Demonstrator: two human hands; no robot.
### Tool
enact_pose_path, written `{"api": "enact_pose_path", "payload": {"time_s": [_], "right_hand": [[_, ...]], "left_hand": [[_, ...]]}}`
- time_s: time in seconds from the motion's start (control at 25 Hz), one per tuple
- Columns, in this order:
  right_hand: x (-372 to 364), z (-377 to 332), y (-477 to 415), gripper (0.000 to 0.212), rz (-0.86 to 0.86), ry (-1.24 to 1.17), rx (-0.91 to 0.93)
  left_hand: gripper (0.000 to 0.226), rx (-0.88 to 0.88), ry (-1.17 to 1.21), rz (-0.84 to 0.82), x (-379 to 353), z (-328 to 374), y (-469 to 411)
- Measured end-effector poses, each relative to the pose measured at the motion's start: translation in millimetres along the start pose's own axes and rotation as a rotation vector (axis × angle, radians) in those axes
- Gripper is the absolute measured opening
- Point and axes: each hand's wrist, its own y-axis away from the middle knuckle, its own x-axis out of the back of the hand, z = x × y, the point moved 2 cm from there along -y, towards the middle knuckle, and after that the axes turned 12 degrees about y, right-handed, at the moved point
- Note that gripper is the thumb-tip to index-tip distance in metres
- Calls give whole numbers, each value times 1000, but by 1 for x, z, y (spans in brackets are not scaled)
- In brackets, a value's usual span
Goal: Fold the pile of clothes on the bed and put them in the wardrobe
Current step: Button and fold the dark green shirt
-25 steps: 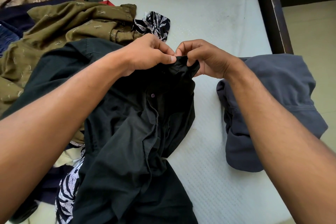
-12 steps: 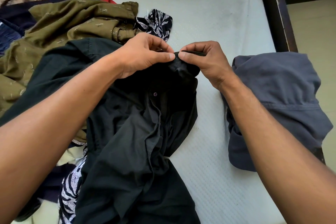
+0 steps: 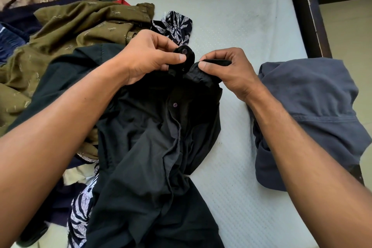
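Black shirt (image 3: pixel 141 157) pinched at collar.
My left hand (image 3: pixel 149 56) and right hand (image 3: pixel 227 70) gripped it at twelve; hem was cut off at six.

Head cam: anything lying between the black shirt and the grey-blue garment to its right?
Nothing: in the head view, only bare white mattress separates the black shirt from the grey-blue garment. The right hand pinches the shirt's collar above that strip's far end.

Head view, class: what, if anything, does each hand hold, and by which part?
Both hold the black shirt at its collar end: the left hand pinches the side with the button, the right hand the opposite side.
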Motion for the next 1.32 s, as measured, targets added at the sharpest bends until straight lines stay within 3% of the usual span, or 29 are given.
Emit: {"api": "enact_pose_path", "payload": {"time_s": [0.4, 0.56, 0.68, 0.84, 1.04, 1.32], "right_hand": [[-26, 7, 12, 9, 332, -23, -241], [-33, 9, 17, 13, 379, -190, -333], [-29, 5, 20, 4, 253, -245, -191], [-9, -10, 19, 13, 62, 105, 102], [4, -30, 4, 11, 83, 297, 295], [3, -31, -4, 13, 180, 305, 315]], "left_hand": [[26, -181, -223, 227, -13, 1, 6], [21, -193, -266, 196, -16, -5, 13], [8, -225, -298, 200, -12, -4, 15], [9, -134, -323, 52, 2, 11, 11], [8, -71, -392, -18, -10, 25, 4], [7, 46, -250, -12, -8, 24, 2]]}}
